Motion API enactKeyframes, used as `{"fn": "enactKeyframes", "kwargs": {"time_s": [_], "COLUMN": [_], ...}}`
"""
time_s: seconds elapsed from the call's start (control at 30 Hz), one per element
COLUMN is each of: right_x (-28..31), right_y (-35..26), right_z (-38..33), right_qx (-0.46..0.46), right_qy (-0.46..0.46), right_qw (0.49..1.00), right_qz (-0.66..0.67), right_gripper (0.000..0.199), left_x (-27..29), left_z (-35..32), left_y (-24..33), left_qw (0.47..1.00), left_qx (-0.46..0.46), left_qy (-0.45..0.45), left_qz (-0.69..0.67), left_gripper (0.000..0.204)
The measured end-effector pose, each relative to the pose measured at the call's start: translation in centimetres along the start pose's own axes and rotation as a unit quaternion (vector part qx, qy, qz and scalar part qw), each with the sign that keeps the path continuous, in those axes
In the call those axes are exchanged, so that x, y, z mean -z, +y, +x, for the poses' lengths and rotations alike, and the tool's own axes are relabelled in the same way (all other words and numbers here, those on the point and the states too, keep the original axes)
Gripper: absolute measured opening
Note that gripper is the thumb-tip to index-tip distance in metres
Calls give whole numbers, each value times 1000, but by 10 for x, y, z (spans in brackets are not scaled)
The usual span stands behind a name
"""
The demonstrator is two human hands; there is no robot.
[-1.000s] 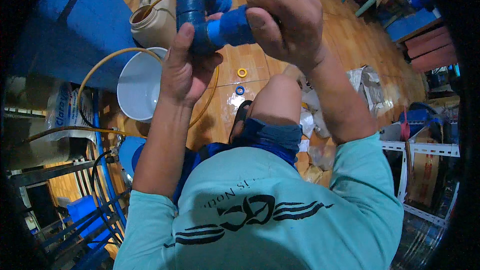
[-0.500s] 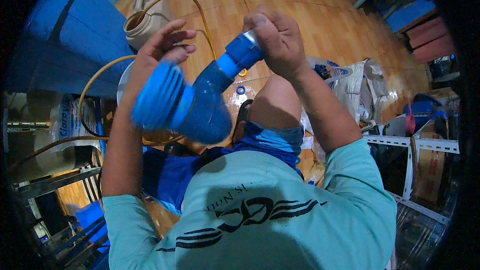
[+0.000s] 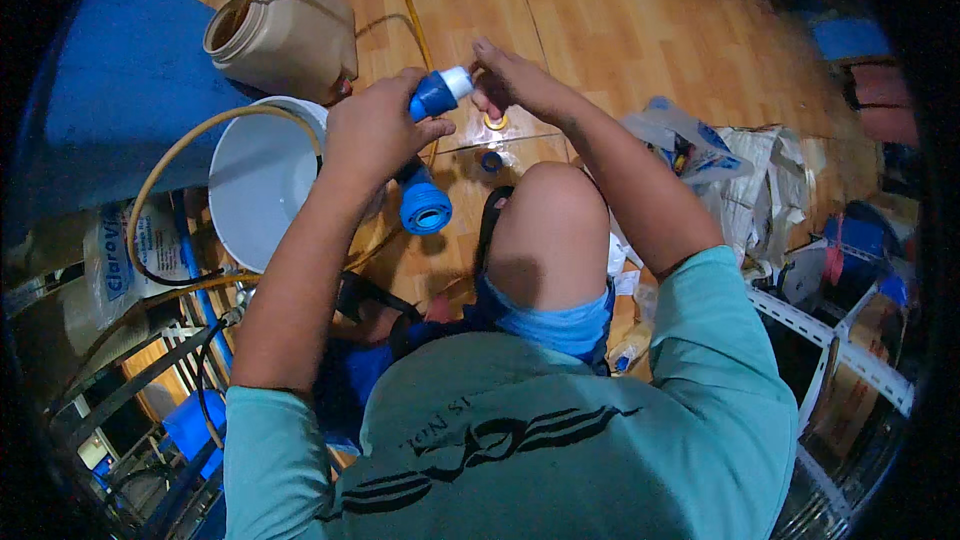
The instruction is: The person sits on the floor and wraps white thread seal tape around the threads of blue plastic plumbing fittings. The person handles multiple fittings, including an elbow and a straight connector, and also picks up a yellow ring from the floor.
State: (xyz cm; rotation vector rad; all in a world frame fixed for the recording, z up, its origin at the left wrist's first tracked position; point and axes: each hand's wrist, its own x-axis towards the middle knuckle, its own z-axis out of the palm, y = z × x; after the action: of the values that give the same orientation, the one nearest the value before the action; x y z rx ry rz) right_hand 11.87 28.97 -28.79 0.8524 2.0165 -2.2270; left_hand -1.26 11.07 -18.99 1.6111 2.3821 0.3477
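Observation:
My left hand (image 3: 375, 125) is closed round the middle of a blue elbow-shaped pipe fitting (image 3: 425, 206). One ribbed, open end of it shows below my fingers. At its upper end is a blue collar with a white tip (image 3: 457, 82). My right hand (image 3: 508, 80) is just right of that tip, fingers apart and holding nothing that I can see; whether a fingertip touches the tip I cannot tell. On the floor below my right hand lie a yellow ring (image 3: 496, 122) and a blue ring (image 3: 490, 161).
Left of my left arm stands a white bucket (image 3: 262, 210), with a yellow hose (image 3: 160, 160) running into it. Behind it is a beige jerrycan (image 3: 300, 45). Right of my knee are a plastic bag (image 3: 685, 140) and a white sack (image 3: 765, 190). A metal rack (image 3: 870, 370) is at the right.
The fitting has turned and moved away from me, so its ribbed end now points toward me. My left hand has taken hold of it; my right hand has let go of the collar end.

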Motion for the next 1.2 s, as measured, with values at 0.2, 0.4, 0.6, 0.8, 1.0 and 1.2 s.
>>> {"fn": "enactKeyframes", "kwargs": {"time_s": [0.2, 0.4, 0.6, 0.8, 1.0, 1.2], "right_x": [0, -33, -22, -48, -50, -39], "right_y": [194, 281, 274, 296, 301, 321], "right_z": [37, 42, 48, 58, 48, 59], "right_qx": [-47, -8, 92, 90, 183, 19], "right_qy": [-99, -22, 20, -111, -44, -19], "right_qw": [884, 831, 811, 782, 798, 950], "right_qz": [-454, -556, -578, -607, -573, -313], "right_gripper": [42, 26, 23, 28, 21, 21], "left_x": [-32, -37, -42, -44, -30, -21], "left_z": [20, 32, 34, 26, 4, -17], "left_y": [-37, -54, -58, -57, -57, -57], "left_qw": [990, 972, 967, 975, 962, 942], "left_qx": [90, 144, 163, 117, 99, 142], "left_qy": [-43, -115, -116, -95, -80, -112], "left_qz": [-104, -145, -157, -164, -240, -281], "left_gripper": [66, 66, 65, 52, 53, 43]}}
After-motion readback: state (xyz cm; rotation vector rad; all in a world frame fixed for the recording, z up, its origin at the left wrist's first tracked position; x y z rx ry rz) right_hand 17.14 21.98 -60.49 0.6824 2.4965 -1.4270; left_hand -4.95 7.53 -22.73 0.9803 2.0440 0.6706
